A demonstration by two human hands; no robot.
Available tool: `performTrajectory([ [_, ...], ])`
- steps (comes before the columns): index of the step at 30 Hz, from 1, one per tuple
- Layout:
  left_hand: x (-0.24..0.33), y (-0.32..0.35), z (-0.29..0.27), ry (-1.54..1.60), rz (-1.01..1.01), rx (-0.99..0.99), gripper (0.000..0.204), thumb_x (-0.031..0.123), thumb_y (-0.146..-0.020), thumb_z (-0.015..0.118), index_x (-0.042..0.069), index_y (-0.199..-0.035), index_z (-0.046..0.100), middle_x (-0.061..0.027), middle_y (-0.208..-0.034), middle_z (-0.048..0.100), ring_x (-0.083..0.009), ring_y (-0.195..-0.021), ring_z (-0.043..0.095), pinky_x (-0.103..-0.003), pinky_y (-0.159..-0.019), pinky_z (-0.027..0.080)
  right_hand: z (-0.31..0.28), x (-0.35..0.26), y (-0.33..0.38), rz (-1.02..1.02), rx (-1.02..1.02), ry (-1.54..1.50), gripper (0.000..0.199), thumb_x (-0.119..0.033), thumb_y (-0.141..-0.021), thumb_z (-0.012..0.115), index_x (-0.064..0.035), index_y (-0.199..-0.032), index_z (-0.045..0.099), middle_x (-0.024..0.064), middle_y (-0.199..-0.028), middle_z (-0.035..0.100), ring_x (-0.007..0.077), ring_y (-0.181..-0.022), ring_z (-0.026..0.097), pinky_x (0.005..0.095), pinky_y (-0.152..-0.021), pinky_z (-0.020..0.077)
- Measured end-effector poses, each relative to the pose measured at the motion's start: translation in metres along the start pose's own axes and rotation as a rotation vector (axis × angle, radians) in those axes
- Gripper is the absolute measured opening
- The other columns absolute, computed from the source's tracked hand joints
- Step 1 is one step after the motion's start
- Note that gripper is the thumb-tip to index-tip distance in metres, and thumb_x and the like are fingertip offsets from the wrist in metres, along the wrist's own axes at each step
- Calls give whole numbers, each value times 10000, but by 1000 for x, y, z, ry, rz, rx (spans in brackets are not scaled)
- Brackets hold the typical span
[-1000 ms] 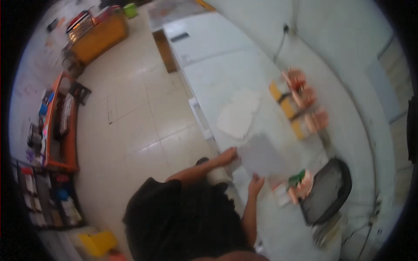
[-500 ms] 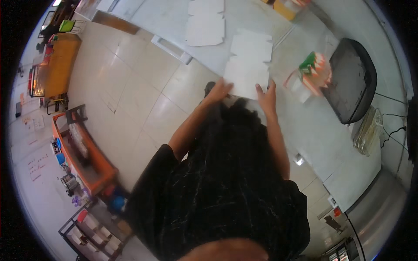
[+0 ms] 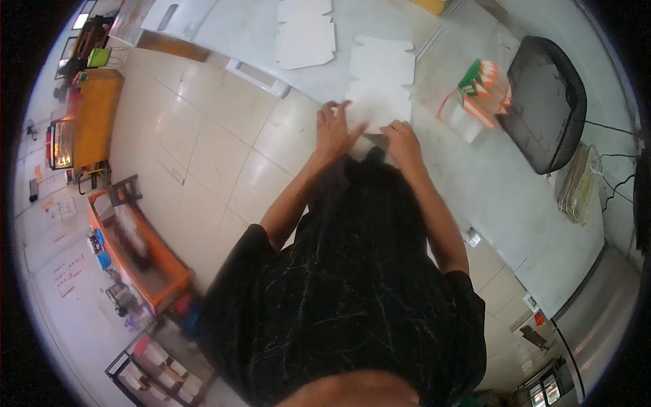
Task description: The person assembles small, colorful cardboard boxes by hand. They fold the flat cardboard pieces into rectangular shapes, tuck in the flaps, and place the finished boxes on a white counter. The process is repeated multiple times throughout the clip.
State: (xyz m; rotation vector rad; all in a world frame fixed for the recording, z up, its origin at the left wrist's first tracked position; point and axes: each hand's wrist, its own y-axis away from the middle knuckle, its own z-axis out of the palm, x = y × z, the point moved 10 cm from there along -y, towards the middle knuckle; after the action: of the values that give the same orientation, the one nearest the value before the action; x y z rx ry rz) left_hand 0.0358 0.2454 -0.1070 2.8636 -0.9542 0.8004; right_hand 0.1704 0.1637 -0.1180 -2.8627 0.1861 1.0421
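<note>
A flat white cardboard box blank (image 3: pixel 382 71) with notched edges lies on the pale tabletop, its near end at my hands. My left hand (image 3: pixel 333 132) is at its near left corner, fingers spread and thumb reaching toward the near edge. On the near right corner, my right hand (image 3: pixel 403 139) has its fingers bent and pinching the edge. A darker strip shows under the near edge between my hands. A second white blank (image 3: pixel 305 37) lies farther off to the left, apart from my hands.
Right of the blank stand green, orange and white paper boxes (image 3: pixel 483 91), beside a dark grey tray-like case (image 3: pixel 546 105). A plastic-wrapped stack (image 3: pixel 578 190) lies at the wall edge. A white drawer (image 3: pixel 258 78) juts out over the tiled floor. An orange bin (image 3: pixel 146 251) is far left.
My hands have shifted from holding the blank's near sides to its near edge. The left fingers have spread and the right fingers have bent inward. The view has shifted slightly.
</note>
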Motion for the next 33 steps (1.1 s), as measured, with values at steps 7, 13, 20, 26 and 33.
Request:
performTrajectory([
  [7,-13,-7,62,94,162,-469,256,342,-904,607,88,-919,636,-75,-936,624,-306,-922,607,-409,-758,508,41,47,-23,224,-356,-11,156,-193,-851,639,-40,-880,654,143,-871,630,335,-903,591,411,-790,496],
  [13,-24,-21,63,45,-31,-276,249,307,-900,613,59,-915,603,-127,-923,619,-372,-847,619,-484,-688,493,-3,47,-33,460,0,361,483,-371,-753,779,-60,-1067,583,142,-1037,573,337,-1010,565,441,-777,498],
  [20,-8,-11,45,257,224,-207,152,179,-885,627,51,-960,596,-120,-950,609,-340,-904,572,-431,-787,466,-25,38,-3,-3,228,20,736,-347,-692,820,-112,-1317,508,161,-1309,483,360,-1258,417,482,-1021,386],
  [26,10,23,7,488,378,-319,119,132,-860,657,65,-926,584,-87,-942,608,-313,-949,560,-419,-827,452,-20,23,22,-266,-24,229,579,-198,-791,676,-179,-1350,525,10,-1442,460,266,-1353,384,443,-1108,321],
  [33,20,28,-7,281,498,-478,555,316,-699,819,129,-1171,596,-79,-1235,591,-298,-1184,519,-418,-985,424,-14,13,40,-369,-127,-4,490,9,-807,496,-118,-1266,612,61,-1328,575,305,-1216,501,396,-1035,398],
])
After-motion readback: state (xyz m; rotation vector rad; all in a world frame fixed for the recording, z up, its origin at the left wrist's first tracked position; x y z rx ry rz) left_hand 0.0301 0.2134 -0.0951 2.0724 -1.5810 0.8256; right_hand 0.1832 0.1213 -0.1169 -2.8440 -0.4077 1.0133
